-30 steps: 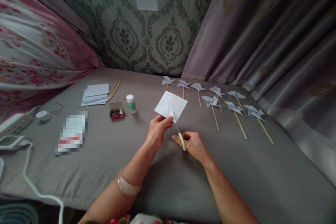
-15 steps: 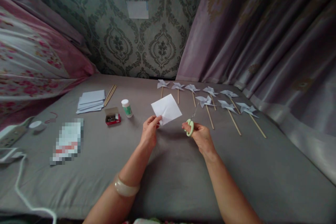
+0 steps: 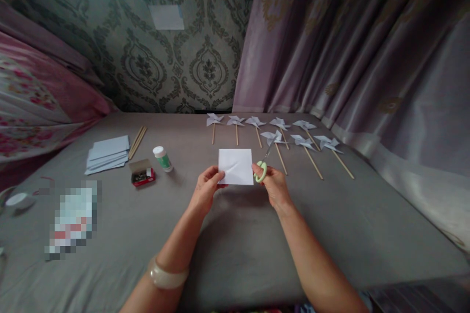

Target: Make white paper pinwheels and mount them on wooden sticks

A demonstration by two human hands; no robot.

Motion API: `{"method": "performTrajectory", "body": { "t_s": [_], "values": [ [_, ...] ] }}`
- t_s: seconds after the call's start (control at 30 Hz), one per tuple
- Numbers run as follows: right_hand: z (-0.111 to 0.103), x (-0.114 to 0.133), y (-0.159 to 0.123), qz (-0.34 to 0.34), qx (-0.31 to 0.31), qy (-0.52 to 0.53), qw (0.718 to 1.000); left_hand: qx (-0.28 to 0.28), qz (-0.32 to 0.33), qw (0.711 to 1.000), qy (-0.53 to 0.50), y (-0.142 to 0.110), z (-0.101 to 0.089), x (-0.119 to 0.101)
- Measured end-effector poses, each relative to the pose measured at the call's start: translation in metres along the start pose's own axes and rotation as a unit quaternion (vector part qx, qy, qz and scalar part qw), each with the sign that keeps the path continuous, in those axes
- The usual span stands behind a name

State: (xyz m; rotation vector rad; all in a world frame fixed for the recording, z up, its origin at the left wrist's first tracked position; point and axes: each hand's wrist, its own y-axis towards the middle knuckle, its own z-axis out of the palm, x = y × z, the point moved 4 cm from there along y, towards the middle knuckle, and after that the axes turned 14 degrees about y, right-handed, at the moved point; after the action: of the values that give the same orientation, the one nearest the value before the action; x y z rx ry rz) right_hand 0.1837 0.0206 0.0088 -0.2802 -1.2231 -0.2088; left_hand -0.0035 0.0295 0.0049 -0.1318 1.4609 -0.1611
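Note:
A square sheet of white paper with a diagonal crease is pinched at its left edge by my left hand, thumb on top. My right hand is closed around the pale green handles of a pair of scissors. The blades point up and away, to the right of the sheet. My right thumb is at the paper's right edge; whether it grips the sheet I cannot tell. Beyond the hands, several white paper pinwheels on wooden sticks lie in two rows.
On the left are a stack of white paper, several wooden sticks, an open red box of small metal pieces and a white-and-green bottle. A blurred packet lies nearer. Curtains hang along the right side of the grey-covered surface.
The scissors have come away from the paper and now point forward in my right hand. My left hand has turned the sheet level. The view has swung right.

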Motion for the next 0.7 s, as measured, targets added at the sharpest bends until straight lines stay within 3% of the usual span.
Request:
{"method": "performTrajectory", "body": {
  "t_s": [0.37, 0.5, 0.7],
  "values": [
    [0.006, 0.002, -0.006, -0.017, 0.008, -0.028, 0.999, 0.001, -0.012, 1.000, 0.001, 0.001, 0.000, 0.004],
    [0.006, -0.002, -0.006, -0.051, 0.009, -0.022, 0.998, -0.002, -0.041, 0.998, -0.046, 0.005, -0.002, 0.008],
    [0.003, -0.009, -0.006, -0.101, -0.005, 0.000, 0.995, 0.038, -0.092, 0.985, -0.140, -0.001, 0.009, 0.009]
  ]
}}
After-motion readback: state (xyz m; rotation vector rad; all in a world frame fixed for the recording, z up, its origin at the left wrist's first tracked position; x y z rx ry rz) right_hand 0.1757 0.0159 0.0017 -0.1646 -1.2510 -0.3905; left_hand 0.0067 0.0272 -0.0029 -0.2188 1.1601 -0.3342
